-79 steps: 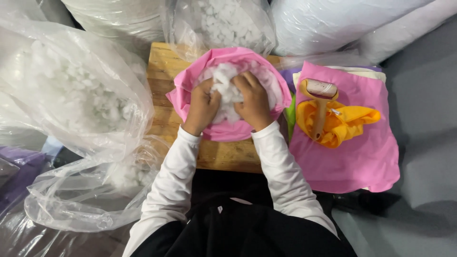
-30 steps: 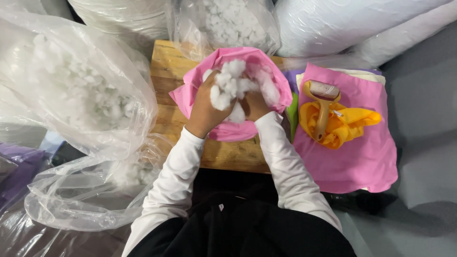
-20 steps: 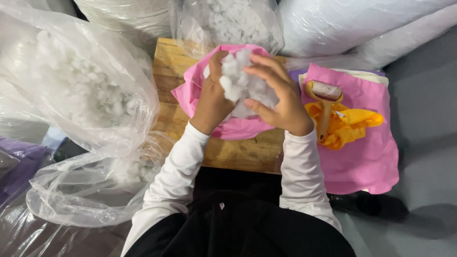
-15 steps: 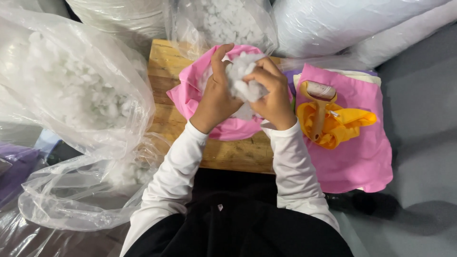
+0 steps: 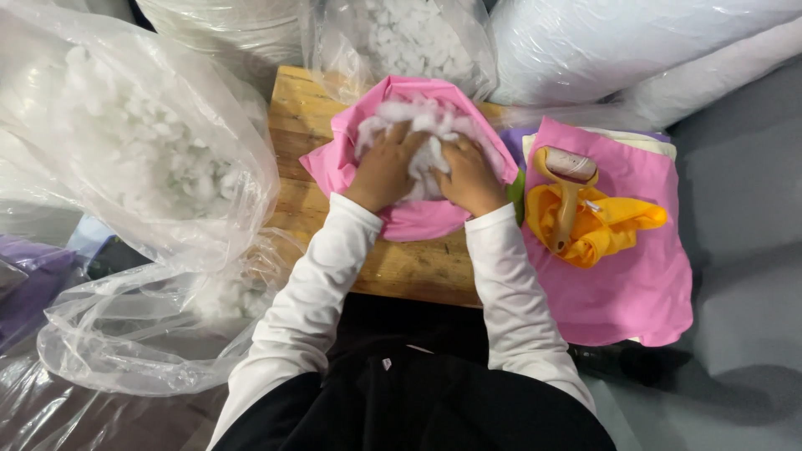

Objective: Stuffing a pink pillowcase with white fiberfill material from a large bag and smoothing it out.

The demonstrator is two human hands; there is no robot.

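White fluffy stuffing (image 5: 428, 125), likely light and compressible, fills the pink fabric cover (image 5: 418, 221), where left hand (image 5: 386, 171) and right hand (image 5: 469, 175) press down, fingers buried.

view: single head cam, no second view
facing: straight down
range: close over light wooden plank table (image 5: 401, 271)

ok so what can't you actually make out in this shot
Head view only:
- Fingertips of the left hand and right hand: buried in the white stuffing.
- How deep the pink fabric cover goes: hidden by the stuffing.
- Roller head of the lint roller: too small to make out.
- Clear plastic bag: cut off by the left edge.
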